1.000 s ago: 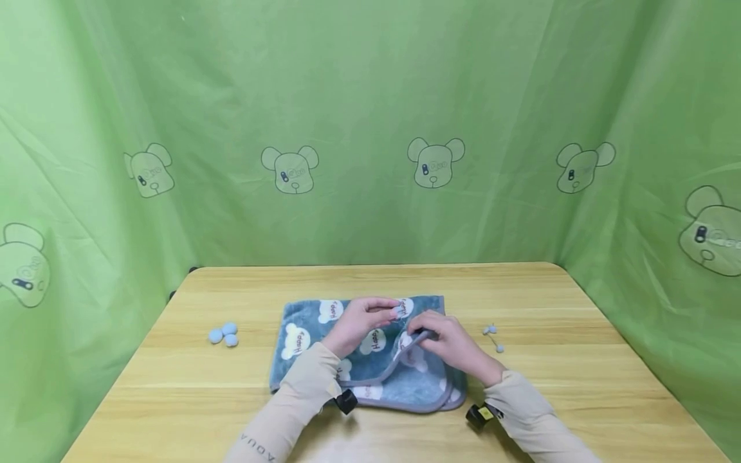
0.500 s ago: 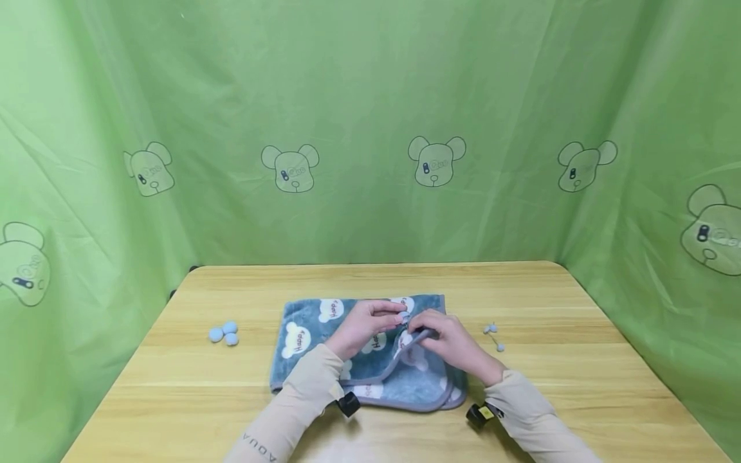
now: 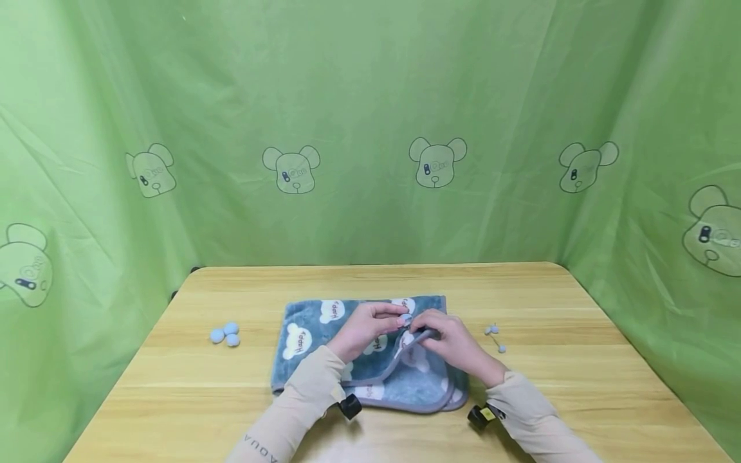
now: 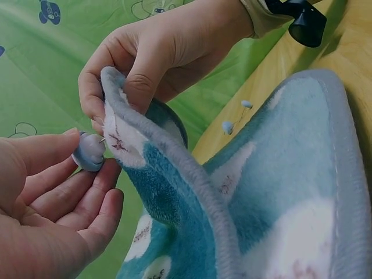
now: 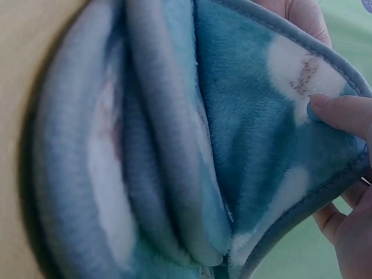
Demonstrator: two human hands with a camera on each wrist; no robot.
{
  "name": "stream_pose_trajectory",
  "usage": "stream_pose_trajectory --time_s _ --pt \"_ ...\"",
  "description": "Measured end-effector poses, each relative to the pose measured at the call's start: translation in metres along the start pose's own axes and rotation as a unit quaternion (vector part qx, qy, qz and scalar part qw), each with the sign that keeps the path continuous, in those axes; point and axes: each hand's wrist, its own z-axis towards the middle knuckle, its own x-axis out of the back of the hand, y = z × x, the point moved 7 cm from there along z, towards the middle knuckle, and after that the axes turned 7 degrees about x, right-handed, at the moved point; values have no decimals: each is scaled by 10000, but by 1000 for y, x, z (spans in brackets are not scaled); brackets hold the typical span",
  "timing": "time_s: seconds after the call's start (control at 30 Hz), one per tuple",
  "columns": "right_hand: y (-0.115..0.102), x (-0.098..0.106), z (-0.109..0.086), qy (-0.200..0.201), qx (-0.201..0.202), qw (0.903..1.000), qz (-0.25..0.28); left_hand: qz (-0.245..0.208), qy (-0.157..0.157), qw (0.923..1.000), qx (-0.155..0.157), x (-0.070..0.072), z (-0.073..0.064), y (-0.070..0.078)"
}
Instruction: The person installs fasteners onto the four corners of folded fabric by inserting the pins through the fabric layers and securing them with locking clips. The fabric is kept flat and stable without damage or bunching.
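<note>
A folded teal fleece blanket (image 3: 413, 386) with white bear prints and grey edging lies at the table's middle. My right hand (image 3: 457, 344) pinches its raised corner between thumb and fingers. In the right wrist view, a small blue piece (image 5: 313, 110) shows beneath the thumb tip. My left hand (image 4: 55, 215) holds a round blue-and-white cap (image 4: 89, 152) between thumb and fingers, right beside the raised corner. A thin metal pin (image 4: 103, 140) spans the short gap between cap and cloth.
Several round blue caps (image 3: 224, 335) sit together on the wooden table (image 3: 173, 411) to the left. Small blue-headed pins (image 3: 494, 337) lie to the right of the blanket. Green curtains (image 3: 359, 77) with bear outlines surround the table's back and sides.
My left hand has moved slightly right and down with the cap, closing in on the blanket corner. The right hand keeps its pinch in nearly the same place.
</note>
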Motion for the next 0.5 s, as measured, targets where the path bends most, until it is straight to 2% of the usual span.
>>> stream_pose_trajectory --time_s 0.5 --pt "5 -1 -3 -75 -107 9999 55 19 51 9999 112 0 0 -3"
